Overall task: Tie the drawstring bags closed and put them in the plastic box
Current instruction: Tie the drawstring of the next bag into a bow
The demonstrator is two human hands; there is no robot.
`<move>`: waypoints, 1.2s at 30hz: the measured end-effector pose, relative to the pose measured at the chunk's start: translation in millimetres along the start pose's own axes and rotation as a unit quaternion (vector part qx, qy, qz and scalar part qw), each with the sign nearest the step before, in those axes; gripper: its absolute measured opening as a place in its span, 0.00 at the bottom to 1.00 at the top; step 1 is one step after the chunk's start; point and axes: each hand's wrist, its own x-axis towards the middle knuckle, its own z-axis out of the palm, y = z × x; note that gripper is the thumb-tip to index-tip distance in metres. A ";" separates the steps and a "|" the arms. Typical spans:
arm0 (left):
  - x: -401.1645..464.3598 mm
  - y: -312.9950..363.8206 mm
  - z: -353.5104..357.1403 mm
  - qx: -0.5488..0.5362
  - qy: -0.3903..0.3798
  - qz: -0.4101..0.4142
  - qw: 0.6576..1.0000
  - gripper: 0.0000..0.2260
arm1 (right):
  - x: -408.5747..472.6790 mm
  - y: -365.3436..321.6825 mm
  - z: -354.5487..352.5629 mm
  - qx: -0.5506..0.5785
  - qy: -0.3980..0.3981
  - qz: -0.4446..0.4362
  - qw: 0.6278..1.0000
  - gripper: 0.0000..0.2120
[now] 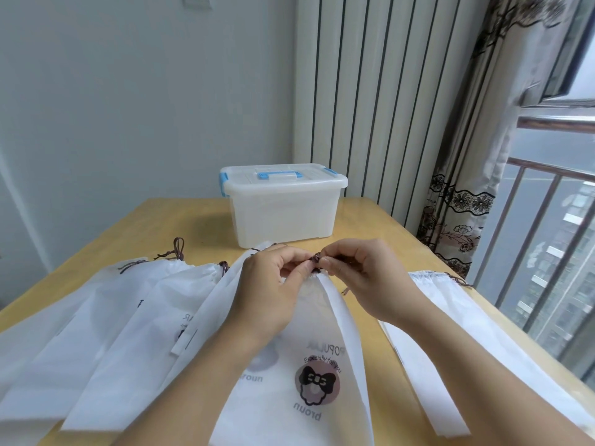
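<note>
A white translucent drawstring bag [309, 375] with a bow-and-sheep print lies in front of me, its mouth gathered tight. My left hand [273, 284] and my right hand [360, 278] both pinch its dark brown drawstring [316, 258] at the gathered top, fingertips nearly touching. Several more white drawstring bags [128, 317] lie overlapping to the left, one with a knotted cord [175, 251]. Another bag [467, 323] lies flat on the right. The translucent plastic box [283, 214] with blue latches and handle stands behind, its lid closed.
The wooden table [370, 226] ends at the right near a window railing [531, 252] and a patterned curtain [463, 204]. A white ribbed radiator panel [370, 91] and a wall stand behind the box.
</note>
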 end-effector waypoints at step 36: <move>11.4 -9.4 -11.3 -0.140 -0.156 -0.083 0.974 0.03 | 0.5 2.9 -1.4 0.185 -0.053 0.050 0.980 0.09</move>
